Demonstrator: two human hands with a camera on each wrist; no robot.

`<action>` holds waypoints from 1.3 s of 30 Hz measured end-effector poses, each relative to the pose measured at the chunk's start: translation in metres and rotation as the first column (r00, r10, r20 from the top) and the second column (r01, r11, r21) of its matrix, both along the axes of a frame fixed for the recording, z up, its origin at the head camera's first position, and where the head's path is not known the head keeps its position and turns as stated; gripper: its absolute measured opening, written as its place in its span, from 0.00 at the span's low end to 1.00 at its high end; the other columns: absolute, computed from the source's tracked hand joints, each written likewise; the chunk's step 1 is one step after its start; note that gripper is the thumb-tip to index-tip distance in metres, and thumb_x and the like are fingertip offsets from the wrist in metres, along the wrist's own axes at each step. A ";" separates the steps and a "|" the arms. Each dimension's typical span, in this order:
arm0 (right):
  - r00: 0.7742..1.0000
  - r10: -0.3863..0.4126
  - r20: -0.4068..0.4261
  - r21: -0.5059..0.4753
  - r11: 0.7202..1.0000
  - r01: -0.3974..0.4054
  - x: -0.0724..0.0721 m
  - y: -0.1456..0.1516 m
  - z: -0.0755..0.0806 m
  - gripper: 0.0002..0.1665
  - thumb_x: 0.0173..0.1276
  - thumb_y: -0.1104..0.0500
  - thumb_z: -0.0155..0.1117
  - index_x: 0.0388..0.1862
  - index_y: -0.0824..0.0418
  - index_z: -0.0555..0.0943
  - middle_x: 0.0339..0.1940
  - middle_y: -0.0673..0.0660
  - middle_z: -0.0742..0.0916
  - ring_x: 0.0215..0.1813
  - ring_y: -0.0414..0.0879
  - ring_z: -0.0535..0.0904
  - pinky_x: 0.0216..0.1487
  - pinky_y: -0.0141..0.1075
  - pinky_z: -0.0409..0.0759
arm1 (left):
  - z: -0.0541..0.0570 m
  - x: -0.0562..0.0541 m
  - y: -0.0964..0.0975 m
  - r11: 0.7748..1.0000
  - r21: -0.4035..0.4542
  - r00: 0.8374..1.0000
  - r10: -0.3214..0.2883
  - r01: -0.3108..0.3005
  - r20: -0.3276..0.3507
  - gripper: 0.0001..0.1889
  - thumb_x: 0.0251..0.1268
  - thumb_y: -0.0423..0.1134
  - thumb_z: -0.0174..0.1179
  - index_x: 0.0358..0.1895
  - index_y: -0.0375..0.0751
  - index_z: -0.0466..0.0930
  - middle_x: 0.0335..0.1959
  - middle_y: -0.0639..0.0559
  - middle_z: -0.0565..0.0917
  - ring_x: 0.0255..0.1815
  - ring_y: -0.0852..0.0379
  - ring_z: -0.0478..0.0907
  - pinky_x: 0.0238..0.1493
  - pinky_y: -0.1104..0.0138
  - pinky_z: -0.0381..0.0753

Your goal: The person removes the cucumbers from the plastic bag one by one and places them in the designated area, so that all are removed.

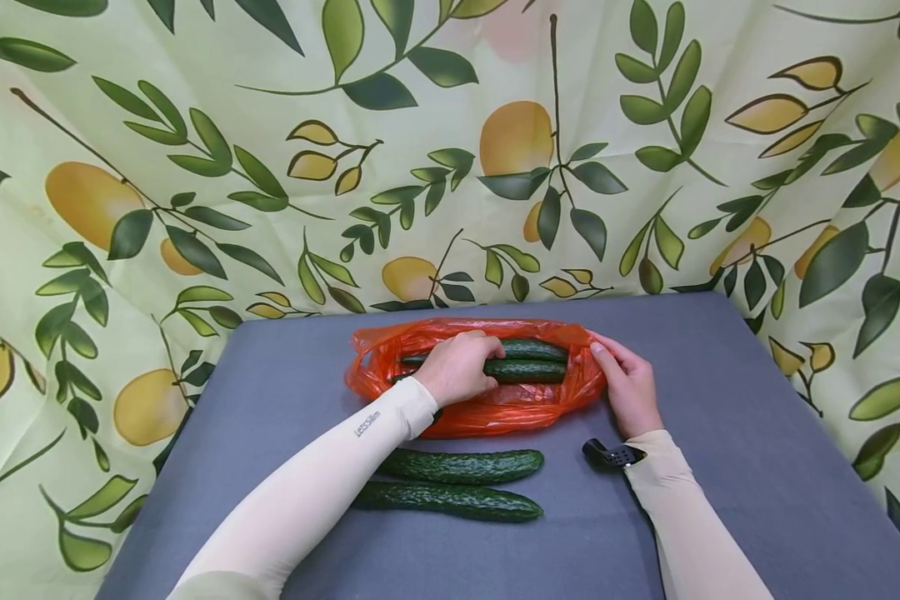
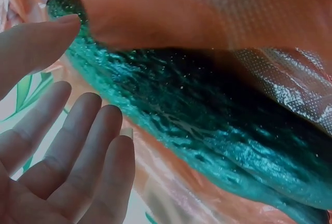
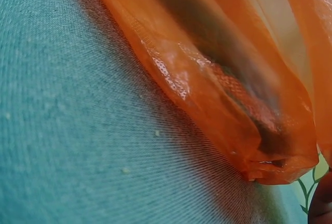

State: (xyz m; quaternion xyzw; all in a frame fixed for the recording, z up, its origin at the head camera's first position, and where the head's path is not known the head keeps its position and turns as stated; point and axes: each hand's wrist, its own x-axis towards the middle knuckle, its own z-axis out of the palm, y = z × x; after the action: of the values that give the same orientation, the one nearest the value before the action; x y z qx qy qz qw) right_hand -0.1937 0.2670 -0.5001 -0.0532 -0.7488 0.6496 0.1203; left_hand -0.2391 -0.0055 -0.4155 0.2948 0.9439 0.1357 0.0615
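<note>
A red plastic bag point(image 1: 495, 421) lies on its side across the table, its mouth spread wide. Inside it are dark green, bumpy cucumbers point(image 1: 528, 372), partly hidden by the left hand. My left hand point(image 1: 457, 367) reaches into the mouth over them. In the left wrist view its thumb point(image 2: 62, 29) lies over one end of a cucumber point(image 2: 155, 99), while the other fingers stand slightly bent beside it, not closed round it. My right hand point(image 1: 630, 387) pinches the bag's right rim between thumb and fingers; the right wrist view shows just a sliver of it at the edge.
Two more cucumbers point(image 1: 465, 467) lie side by side in front of the bag, their left ends behind the left forearm. A grey cloth point(image 1: 570, 550) covers the table. Leaf-and-fruit printed fabric point(image 1: 435, 208) hangs behind and at both sides.
</note>
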 end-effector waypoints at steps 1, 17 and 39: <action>1.000 0.000 -0.003 -0.001 1.000 0.000 0.000 0.000 0.000 0.29 0.85 0.45 0.60 0.74 0.59 0.82 0.72 0.61 0.86 0.62 0.26 0.81 0.61 0.17 0.77 | -0.001 -0.001 0.001 1.000 -0.002 1.000 0.000 0.000 -0.002 0.21 0.66 0.42 0.76 0.61 0.50 0.87 0.57 0.53 0.89 0.57 0.53 0.86 0.55 0.53 0.88; 1.000 0.010 0.000 -0.007 1.000 -0.010 -0.001 0.002 -0.001 0.30 0.85 0.44 0.59 0.75 0.59 0.81 0.73 0.58 0.86 0.63 0.25 0.80 0.62 0.17 0.77 | -0.012 -0.008 0.006 0.999 -0.037 1.000 0.022 -0.023 -0.018 0.21 0.65 0.42 0.77 0.61 0.50 0.87 0.57 0.53 0.89 0.57 0.53 0.87 0.54 0.53 0.89; 1.000 0.005 0.014 -0.017 1.000 -0.005 -0.001 0.002 -0.004 0.30 0.85 0.43 0.59 0.74 0.59 0.81 0.69 0.52 0.88 0.63 0.28 0.81 0.61 0.19 0.78 | -0.024 -0.011 0.012 0.998 -0.060 0.998 0.021 -0.024 -0.061 0.20 0.63 0.36 0.74 0.58 0.50 0.89 0.52 0.51 0.88 0.50 0.52 0.87 0.46 0.54 0.89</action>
State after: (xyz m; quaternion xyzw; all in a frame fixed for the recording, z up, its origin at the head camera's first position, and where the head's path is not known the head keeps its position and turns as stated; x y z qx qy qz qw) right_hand -0.1950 0.2693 -0.5036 -0.0569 -0.7441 0.6560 0.1129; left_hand -0.2503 0.0069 -0.4395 0.2862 0.9522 0.0989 0.0402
